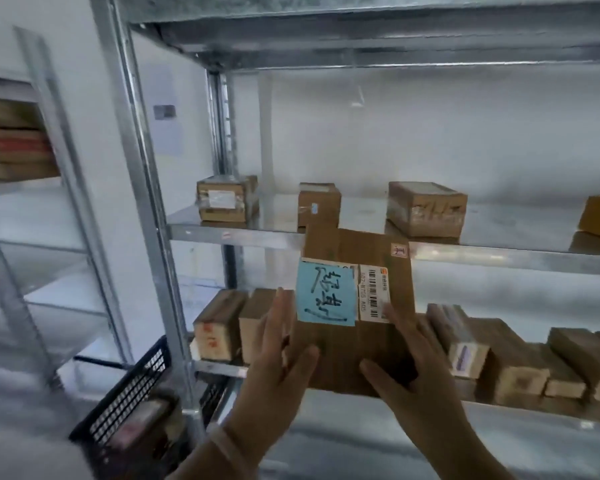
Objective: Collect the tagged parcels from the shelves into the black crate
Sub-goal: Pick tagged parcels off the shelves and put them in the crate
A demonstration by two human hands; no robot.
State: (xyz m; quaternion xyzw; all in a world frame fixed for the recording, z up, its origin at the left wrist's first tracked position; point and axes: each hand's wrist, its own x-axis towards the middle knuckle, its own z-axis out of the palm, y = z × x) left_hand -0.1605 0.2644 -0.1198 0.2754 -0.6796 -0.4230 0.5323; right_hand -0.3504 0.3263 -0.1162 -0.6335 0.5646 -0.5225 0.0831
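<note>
Parcel with blue tag sits raised before the shelves, pressed between left hand and right hand, both straight-fingered against it, crate low at left.

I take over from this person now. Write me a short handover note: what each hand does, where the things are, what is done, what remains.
Left hand: straight fingers press the left side of the tagged parcel.
Right hand: presses its right side.
Parcel, bearing a blue tag, is held in front of the shelves.
Black crate: lower left, something boxy inside.
Left to do: put this parcel into the crate, then check the shelf parcels for tags, unclear from here.
</note>
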